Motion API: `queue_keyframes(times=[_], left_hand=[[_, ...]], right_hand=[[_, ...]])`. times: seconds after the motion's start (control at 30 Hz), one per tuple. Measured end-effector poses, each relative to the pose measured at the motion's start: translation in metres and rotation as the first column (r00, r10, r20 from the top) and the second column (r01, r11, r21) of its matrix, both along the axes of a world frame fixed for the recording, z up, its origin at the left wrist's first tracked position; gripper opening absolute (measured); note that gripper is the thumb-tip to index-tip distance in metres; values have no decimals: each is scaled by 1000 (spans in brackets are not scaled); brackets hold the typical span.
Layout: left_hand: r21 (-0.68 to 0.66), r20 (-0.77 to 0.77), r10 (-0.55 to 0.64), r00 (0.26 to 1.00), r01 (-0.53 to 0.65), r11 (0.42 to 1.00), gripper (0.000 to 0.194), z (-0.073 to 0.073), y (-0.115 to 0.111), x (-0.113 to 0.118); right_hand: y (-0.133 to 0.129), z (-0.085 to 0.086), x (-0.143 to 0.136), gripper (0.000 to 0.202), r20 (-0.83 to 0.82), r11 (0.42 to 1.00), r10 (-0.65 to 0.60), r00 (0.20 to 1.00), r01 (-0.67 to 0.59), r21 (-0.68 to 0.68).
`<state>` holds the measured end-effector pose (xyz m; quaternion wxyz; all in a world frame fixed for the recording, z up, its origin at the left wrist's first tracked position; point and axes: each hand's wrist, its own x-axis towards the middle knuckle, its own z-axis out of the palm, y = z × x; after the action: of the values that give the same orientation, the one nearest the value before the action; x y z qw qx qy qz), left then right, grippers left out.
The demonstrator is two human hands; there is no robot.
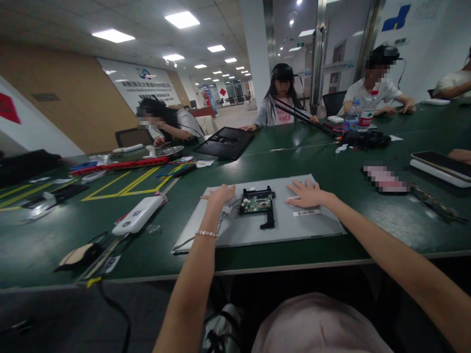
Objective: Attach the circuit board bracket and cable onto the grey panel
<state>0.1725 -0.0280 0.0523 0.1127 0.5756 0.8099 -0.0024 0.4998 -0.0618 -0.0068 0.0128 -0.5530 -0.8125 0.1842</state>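
A flat silver-grey panel lies on the green table in front of me. On its middle sits a small green circuit board in a black plastic bracket, with thin cables running off its left side. My left hand, below which a beaded bracelet shows on the wrist, rests on the panel's upper left part with fingers apart. To the right of the board, my right hand lies flat with spread fingers, just above a white label. Neither hand holds anything.
Left of the panel lie a white power bank and a beige-black pouch. A black laptop-like cover is beyond. Right are a pink phone, bottles and glasses. Several people sit around the table.
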Motion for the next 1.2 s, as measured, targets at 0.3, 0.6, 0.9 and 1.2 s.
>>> queue_keyframes(times=[0.3,0.6,0.9,1.2], left_hand=[[48,-68,85,994,-82,995,66,-14,15,-28],[65,-39,143,989,-140,988,73,-13,14,-37],[119,-32,161,986,-156,981,67,-21,19,-43],[91,26,119,993,-121,988,76,0,6,-38]], right_hand=[[-13,17,-18,87,-121,983,177,977,-170,67],[-41,23,-37,87,-91,915,402,911,-404,-5],[-47,21,-46,91,-77,907,422,903,-420,37],[-50,23,-52,90,-83,910,415,906,-411,54]])
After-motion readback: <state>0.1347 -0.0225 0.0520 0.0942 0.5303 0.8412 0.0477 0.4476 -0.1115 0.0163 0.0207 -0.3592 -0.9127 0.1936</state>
